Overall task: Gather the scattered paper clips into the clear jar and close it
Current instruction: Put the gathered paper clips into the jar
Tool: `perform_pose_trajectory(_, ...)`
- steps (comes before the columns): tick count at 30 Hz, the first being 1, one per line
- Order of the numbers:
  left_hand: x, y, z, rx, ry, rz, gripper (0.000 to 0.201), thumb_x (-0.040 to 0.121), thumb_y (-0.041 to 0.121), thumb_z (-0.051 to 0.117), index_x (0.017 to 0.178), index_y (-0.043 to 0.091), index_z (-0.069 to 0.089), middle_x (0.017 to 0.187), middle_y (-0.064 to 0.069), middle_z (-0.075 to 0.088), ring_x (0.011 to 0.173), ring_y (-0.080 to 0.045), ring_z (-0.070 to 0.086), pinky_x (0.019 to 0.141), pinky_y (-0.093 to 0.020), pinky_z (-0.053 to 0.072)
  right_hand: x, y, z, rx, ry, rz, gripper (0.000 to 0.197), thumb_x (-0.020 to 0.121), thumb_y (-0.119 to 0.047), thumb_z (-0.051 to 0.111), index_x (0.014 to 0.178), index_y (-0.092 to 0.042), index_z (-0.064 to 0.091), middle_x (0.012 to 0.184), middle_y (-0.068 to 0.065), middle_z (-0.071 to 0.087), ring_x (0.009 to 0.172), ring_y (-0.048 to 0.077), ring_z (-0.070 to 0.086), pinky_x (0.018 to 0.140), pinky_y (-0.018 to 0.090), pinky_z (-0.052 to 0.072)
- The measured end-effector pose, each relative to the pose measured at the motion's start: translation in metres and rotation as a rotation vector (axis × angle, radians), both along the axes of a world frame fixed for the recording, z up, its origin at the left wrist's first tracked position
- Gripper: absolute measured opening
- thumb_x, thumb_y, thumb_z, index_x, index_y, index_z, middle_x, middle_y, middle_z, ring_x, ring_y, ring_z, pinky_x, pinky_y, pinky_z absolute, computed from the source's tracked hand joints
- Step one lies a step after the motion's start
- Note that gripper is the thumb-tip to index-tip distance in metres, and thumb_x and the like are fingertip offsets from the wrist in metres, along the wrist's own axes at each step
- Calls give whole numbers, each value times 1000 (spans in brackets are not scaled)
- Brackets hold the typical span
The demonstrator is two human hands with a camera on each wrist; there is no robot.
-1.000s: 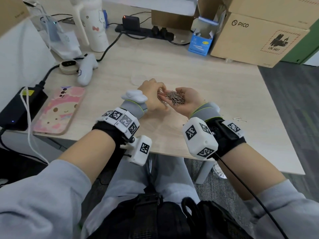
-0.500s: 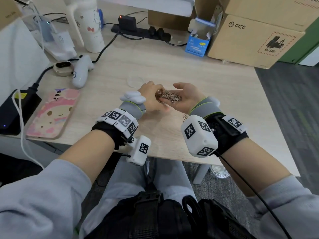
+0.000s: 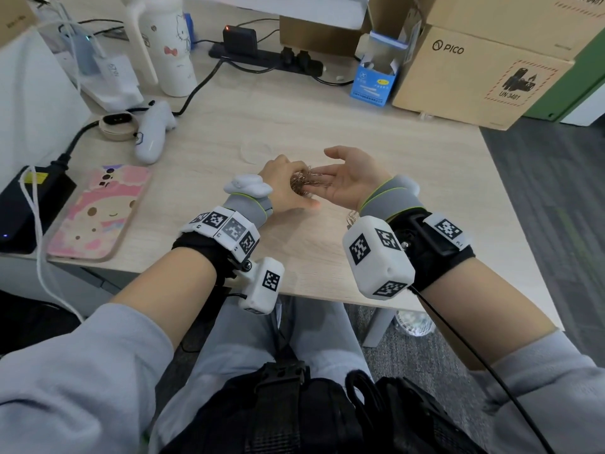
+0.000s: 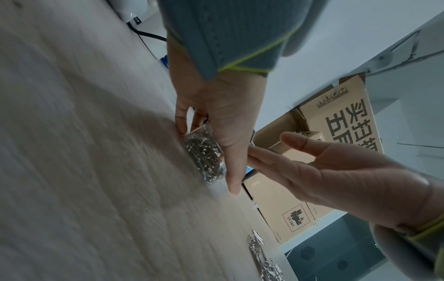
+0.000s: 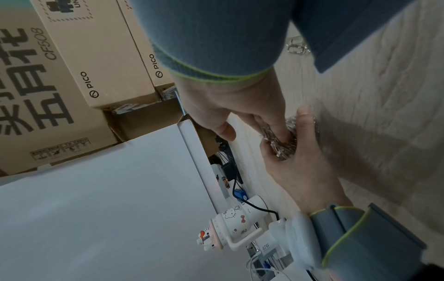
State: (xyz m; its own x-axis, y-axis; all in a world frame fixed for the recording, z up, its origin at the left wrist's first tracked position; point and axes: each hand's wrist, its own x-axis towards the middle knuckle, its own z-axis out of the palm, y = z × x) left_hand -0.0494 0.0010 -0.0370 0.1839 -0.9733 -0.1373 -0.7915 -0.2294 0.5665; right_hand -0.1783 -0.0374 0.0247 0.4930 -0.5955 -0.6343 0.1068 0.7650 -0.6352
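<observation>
Two hands meet over the small clear plastic jar (image 4: 204, 152), my landmark for everything here. It stands on the pale wood-grain worktop (image 3: 327, 103), near the middle, and it already looks well filled with thin silver wire paper clips (image 3: 299, 183).

My left hand (image 3: 283, 188) has its grip clamped on the jar: in the left wrist view the thumb lies down one side and the fingers down the other. I judge that hold is there to keep the light jar from tipping or sliding while clips go in.

My right hand (image 3: 350, 181) is just right of the jar, palm up, tilted toward the mouth, its grip apart with fingers straight. Their tips reach the jar's rim, and a few clips lie on them. The flat, sloped palm works as a chute, so the clips slide in rather than being placed singly.

More loose clips (image 4: 261, 260) lie on the worktop, nearer me and to the right of the jar, partly hidden under my right wrist in the head view. So gathering is not finished.

A faint round clear lid (image 3: 253, 152) seems to lie on the worktop just beyond the jar, to its left; it is hard to make out. The jar is still open, and closing it comes last.
</observation>
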Motion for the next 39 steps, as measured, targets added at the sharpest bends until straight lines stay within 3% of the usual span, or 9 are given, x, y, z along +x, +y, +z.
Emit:
perform_pose_trajectory(8, 0, 4, 0, -16, 77, 15, 67, 46, 58, 66, 107, 31, 59, 101, -1, 42, 103, -24, 51, 91, -38, 45, -2, 3, 4, -49, 39, 56, 46, 96, -23, 43, 124, 14, 43, 121, 29, 51, 123, 39, 48, 101, 41, 42)
perform_pose_trajectory(14, 2, 7, -2, -66, 193, 12, 47, 40, 61, 66, 83, 44, 55, 95, -6, 58, 90, -23, 59, 78, -34, 48, 2, 6, 6, -129, 122, 135, 32, 95, -24, 47, 100, 7, 53, 95, 22, 57, 84, 31, 59, 87, 36, 49)
perform_pose_trajectory(17, 5, 12, 2, -126, 222, 12, 65, 43, 51, 72, 102, 28, 62, 105, -5, 52, 96, -17, 52, 82, -28, 42, 5, 7, 7, -167, 151, 158, 27, 93, -23, 49, 91, 4, 54, 89, 19, 55, 79, 30, 58, 87, 35, 51)
perform_pose_trajectory(21, 8, 17, 2, -165, 276, 23, 58, 55, 31, 85, 107, 20, 62, 117, -10, 55, 106, -22, 55, 90, -33, 45, 9, 12, 9, -210, 190, 178, 23, 93, -20, 49, 96, 2, 54, 85, 18, 56, 68, 27, 60, 56, 26, 57)
perform_pose_trajectory(25, 10, 17, -2, -215, 307, 24, 59, 52, 32, 83, 105, 15, 64, 114, -8, 59, 102, -18, 55, 79, -25, 44, 9, 13, 8, -305, 237, 214, 22, 94, -18, 47, 104, 0, 55, 94, 15, 58, 74, 25, 59, 64, 25, 56)
perform_pose_trajectory(29, 15, 17, -9, -253, 331, 34, 49, 61, 26, 84, 106, 14, 67, 109, -3, 63, 95, -9, 54, 64, 1, 35, 9, 11, 5, -440, 339, 238, 18, 93, -18, 48, 94, -4, 59, 91, 10, 61, 80, 24, 57, 75, 29, 53)
perform_pose_trajectory(31, 18, 18, -10, -268, 347, 40, 46, 62, 27, 83, 103, 13, 69, 107, -2, 64, 94, -9, 56, 68, 0, 37, 7, 10, 3, -497, 418, 233, 18, 92, -20, 50, 86, -6, 60, 92, 12, 61, 78, 25, 58, 82, 33, 53)
perform_pose_trajectory(35, 19, 19, -10, -279, 385, 53, 43, 59, 27, 85, 97, 12, 71, 101, 2, 63, 97, -14, 61, 86, -26, 49, 4, 11, 1, -607, 510, 200, 17, 90, -19, 51, 93, -6, 63, 93, 12, 63, 82, 22, 61, 79, 31, 53)
perform_pose_trajectory(39, 18, 21, -12, -296, 310, 30, 46, 60, 30, 84, 101, 16, 71, 111, 0, 64, 104, -13, 56, 83, -22, 39, 4, 11, -5, -671, 469, 77, 12, 87, -10, 54, 85, -6, 65, 92, 13, 66, 85, 19, 61, 85, 33, 53)
